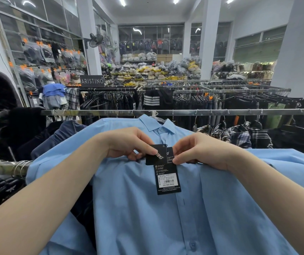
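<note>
As a light-blue shirt [147, 208] hangs at the centre of the frame, a person's left hand [127, 144] pinches the black brand tag [155, 155] by its left edge. The right hand [202, 150] pinches the tags' right side, just below the collar [158, 124]. The long price tag [167, 179] dangles beneath, against the shirt front. The work appears to be at the tag-checking stage, and the next move likely calls for parting or turning the cards without tearing them loose. At upper centre, clear plastic bags [153, 70] hold packed goods too small to identify.
</note>
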Available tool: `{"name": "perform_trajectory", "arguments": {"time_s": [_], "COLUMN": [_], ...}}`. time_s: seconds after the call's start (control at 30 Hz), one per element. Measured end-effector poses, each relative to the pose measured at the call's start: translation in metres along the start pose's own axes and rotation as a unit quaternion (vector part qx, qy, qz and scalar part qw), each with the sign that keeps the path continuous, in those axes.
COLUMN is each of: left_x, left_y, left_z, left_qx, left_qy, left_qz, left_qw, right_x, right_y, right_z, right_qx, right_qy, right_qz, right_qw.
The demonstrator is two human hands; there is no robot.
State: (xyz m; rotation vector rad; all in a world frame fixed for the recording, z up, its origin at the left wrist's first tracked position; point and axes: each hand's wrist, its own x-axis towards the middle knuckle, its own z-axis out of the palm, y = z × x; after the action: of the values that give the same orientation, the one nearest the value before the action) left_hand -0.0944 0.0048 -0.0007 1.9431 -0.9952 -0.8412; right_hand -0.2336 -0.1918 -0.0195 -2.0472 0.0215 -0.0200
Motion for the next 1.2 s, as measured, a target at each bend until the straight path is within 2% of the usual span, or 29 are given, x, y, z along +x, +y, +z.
{"name": "perform_trajectory", "arguments": {"time_s": [0.13, 0.33, 0.43, 0.57, 0.73, 0.9, 1.03, 1.13, 1.2], "left_x": [-0.001, 0.003, 0.001, -0.001, -0.002, 0.007, 0.021, 0.034, 0.045], "left_y": [0.000, -0.003, -0.002, 0.001, 0.006, 0.010, 0.010, 0.006, 0.002], "left_z": [-0.001, 0.002, 0.002, 0.005, 0.009, -0.001, -0.017, -0.033, -0.045], "left_qx": [0.005, 0.005, 0.010, 0.076, 0.114, 0.102, 0.223, 0.330, 0.406], "left_qy": [-0.011, 0.024, 0.028, 0.031, 0.039, 0.103, 0.203, 0.278, 0.323], "left_qz": [0.004, 0.014, 0.007, 0.003, 0.011, 0.017, 0.040, 0.067, 0.056], "left_qw": [1.000, 1.000, 1.000, 0.997, 0.993, 0.989, 0.953, 0.900, 0.853], "right_x": [0.000, 0.003, 0.005, 0.004, 0.014, 0.039, 0.063, 0.077, 0.086], "right_y": [0.000, -0.001, 0.000, -0.006, -0.010, -0.007, 0.000, 0.011, 0.019], "right_z": [0.000, 0.001, 0.001, 0.000, -0.014, -0.034, -0.052, -0.068, -0.077], "right_qx": [-0.012, 0.027, -0.015, -0.081, -0.106, -0.194, -0.234, -0.250, -0.248], "right_qy": [-0.003, 0.008, 0.030, 0.033, 0.064, 0.096, 0.118, 0.146, 0.155], "right_qz": [-0.003, 0.011, 0.016, 0.022, 0.011, 0.036, 0.045, 0.056, 0.065], "right_qw": [1.000, 1.000, 0.999, 0.996, 0.992, 0.976, 0.964, 0.956, 0.954]}}
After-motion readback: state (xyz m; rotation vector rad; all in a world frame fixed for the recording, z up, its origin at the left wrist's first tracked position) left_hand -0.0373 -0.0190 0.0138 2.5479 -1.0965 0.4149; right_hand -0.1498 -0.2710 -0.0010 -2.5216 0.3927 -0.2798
